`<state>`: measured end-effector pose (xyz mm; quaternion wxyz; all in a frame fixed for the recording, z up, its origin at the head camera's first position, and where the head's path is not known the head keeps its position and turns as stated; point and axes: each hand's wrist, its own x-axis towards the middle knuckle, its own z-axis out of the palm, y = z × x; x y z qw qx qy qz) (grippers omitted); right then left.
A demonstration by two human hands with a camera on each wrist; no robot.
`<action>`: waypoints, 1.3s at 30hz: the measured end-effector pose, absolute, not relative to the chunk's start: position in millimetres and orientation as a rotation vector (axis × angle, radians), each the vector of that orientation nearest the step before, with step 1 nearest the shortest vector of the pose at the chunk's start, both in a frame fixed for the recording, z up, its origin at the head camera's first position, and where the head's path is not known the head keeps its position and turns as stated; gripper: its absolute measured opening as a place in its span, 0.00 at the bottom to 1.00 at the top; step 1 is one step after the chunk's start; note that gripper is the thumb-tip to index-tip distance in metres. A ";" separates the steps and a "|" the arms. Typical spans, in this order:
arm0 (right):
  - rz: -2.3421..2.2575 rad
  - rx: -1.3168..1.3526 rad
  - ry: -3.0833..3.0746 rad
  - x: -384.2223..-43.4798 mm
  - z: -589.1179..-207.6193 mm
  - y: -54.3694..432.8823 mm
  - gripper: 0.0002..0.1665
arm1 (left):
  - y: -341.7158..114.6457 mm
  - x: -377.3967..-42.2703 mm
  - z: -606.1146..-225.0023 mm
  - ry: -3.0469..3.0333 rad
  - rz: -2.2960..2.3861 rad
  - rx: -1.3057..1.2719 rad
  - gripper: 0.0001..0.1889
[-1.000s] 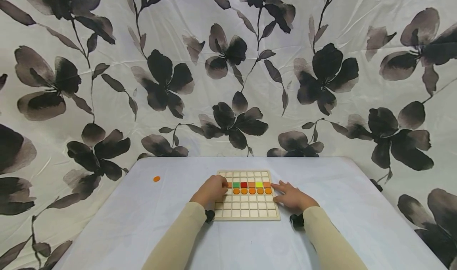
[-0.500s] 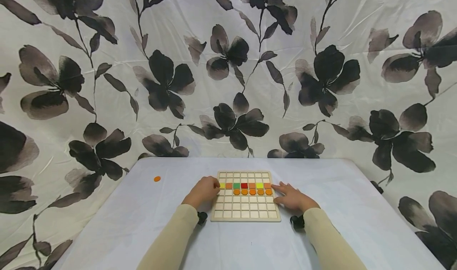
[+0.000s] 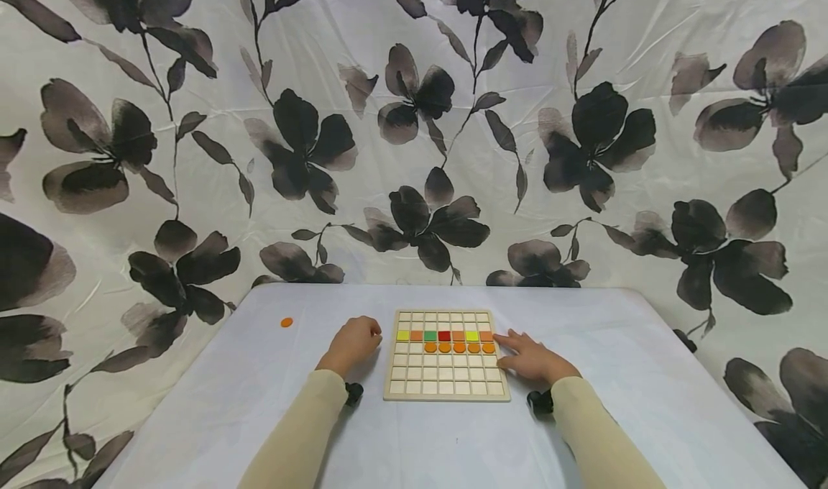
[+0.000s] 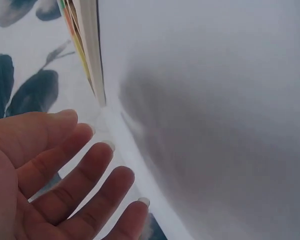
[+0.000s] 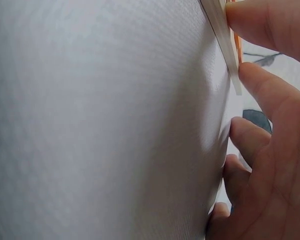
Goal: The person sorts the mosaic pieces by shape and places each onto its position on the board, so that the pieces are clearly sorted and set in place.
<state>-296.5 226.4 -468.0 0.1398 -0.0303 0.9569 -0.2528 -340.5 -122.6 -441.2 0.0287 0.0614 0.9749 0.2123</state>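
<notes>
A pale wooden grid board (image 3: 446, 387) lies on the table between the two hands. Across one of its rows run coloured square tiles: yellow (image 3: 403, 336), orange, green (image 3: 430, 336), red (image 3: 444, 336) and more. Several orange discs (image 3: 459, 348) fill cells in the row below, from the third column rightward. My left hand (image 3: 351, 341) hovers left of the board, apart from it; its fingers are loosely bent and hold nothing in the left wrist view. At the board's right edge, my right hand (image 3: 532, 356) rests thumb and index fingertips against the side, as the right wrist view shows.
A single orange disc (image 3: 287, 322) lies on the white-covered table (image 3: 440, 446), farther left than my left hand. Behind the table hangs a floral cloth (image 3: 414, 151).
My left hand has withdrawn leftward off the board, uncovering a yellow tile at the left end of the tile row. My right hand stays at the right edge.
</notes>
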 end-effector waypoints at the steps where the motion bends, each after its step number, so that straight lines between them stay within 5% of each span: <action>1: -0.735 -0.082 2.761 -296.4 -467.8 226.2 0.37 | -124.6 -340.8 -440.5 3.010 0.654 0.174 0.10; 39: -0.778 -0.042 2.742 -294.2 -467.4 224.0 0.37 | -214.9 -357.3 -436.7 3.127 0.395 0.039 0.15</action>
